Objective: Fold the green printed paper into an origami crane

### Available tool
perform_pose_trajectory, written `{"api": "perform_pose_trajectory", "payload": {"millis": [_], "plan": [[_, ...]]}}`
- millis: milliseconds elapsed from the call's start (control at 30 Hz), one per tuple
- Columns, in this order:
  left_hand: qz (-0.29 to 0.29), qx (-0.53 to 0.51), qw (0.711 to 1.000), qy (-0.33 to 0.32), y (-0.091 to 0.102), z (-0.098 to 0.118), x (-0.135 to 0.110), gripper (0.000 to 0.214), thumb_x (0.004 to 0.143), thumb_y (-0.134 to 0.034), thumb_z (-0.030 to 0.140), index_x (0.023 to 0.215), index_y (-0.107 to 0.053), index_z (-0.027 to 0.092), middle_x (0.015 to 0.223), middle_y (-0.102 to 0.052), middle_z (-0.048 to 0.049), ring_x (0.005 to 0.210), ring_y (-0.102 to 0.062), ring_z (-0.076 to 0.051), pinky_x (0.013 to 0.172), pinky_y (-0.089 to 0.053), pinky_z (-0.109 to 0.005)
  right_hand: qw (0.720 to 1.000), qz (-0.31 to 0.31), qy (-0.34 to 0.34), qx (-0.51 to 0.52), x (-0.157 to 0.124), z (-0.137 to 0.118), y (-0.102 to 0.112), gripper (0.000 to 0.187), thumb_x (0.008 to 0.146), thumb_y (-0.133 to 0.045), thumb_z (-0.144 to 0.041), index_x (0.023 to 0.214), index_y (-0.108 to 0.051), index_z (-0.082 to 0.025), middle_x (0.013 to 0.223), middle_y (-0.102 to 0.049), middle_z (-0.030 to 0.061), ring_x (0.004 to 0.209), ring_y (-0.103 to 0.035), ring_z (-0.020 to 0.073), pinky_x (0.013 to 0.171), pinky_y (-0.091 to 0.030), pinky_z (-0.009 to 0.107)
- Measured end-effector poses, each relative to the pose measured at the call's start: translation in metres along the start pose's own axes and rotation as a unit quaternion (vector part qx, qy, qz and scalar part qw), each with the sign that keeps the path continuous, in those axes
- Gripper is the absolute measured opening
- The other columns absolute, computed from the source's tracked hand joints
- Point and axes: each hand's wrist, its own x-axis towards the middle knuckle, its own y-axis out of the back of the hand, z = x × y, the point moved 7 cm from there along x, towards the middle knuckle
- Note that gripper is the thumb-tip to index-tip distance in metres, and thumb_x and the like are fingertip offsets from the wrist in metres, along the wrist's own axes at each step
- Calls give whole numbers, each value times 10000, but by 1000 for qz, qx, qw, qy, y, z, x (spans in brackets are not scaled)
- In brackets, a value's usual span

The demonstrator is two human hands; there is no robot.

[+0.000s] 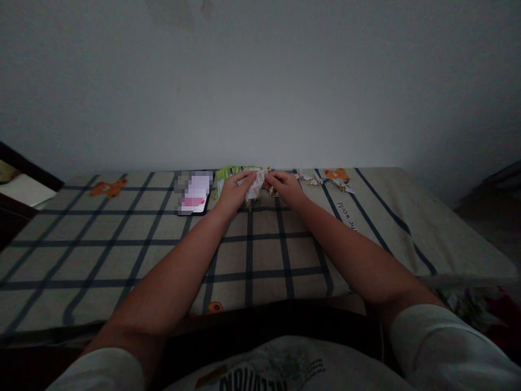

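Observation:
Both my arms reach forward over a checked sheet (122,239). My left hand (234,191) and my right hand (285,186) meet at the far side, fingers pinched on a small printed piece of folded paper (256,186) held between them. Under and behind the paper lies a green printed packet (225,174).
A phone (196,193) with a lit screen lies just left of my left hand. Small folded paper figures (325,179) sit to the right of my right hand near the wall. A white wall (260,81) stands right behind. A dark bed frame (24,168) shows at far left.

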Motion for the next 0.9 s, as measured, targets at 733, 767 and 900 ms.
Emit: {"api": "perform_pose_trajectory", "payload": {"millis": [733, 767, 900], "plan": [[2, -64, 998, 25, 0, 0, -2, 447, 701, -762, 499, 989, -762, 157, 1082, -745, -91, 955, -706, -227, 807, -605, -358, 972, 39, 128, -194, -7, -24, 2, 506, 727, -789, -399, 1173, -653, -203, 1123, -686, 112, 943, -638, 229, 911, -509, 387], [-5, -74, 997, 30, -1, 0, -3, 447, 711, -753, 506, 986, -758, 154, 1086, -742, -97, 954, -708, -227, 811, -606, -364, 972, 38, 129, -193, -7, -23, 1, 538, 716, -799, -400, 1193, -646, -203, 1133, -684, 115, 947, -640, 232, 914, -512, 391], [-27, -94, 994, 38, -5, 2, -5, 427, 741, -737, 491, 1007, -737, 157, 1098, -734, -104, 960, -708, -223, 810, -608, -368, 976, 37, 128, -171, -6, -22, 2, 600, 693, -812, -431, 1216, -638, -193, 1132, -687, 124, 930, -649, 233, 899, -530, 397]]}}
